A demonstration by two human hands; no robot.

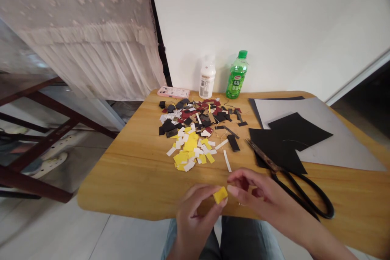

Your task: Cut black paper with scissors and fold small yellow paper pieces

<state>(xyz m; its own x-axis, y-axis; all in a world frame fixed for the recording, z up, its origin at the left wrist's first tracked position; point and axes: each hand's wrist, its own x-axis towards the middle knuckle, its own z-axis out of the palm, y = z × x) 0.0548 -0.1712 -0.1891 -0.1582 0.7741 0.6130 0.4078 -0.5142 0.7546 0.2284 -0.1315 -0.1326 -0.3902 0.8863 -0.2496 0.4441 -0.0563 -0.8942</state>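
Note:
Near the table's front edge, my left hand (196, 211) pinches a small yellow paper piece (220, 195) between thumb and fingers. Just right of it is my right hand (258, 191), its thumb and forefinger a little apart with nothing visible between them. Beyond both hands lies a heap of cut yellow paper pieces (191, 142) mixed with white ones. Black scissors (284, 172) rest to the right of my right hand, their blades over a black sheet (276, 146). A narrow white strip (227, 161) lies just past my right fingertips.
Farther back is a pile of dark red, black and grey scraps (201, 113). A pink phone (173, 92), a white bottle (207, 79) and a green bottle (237, 77) are at the wall. A large grey sheet (338, 146) covers the right side. A dark wooden chair (61, 130) stands left.

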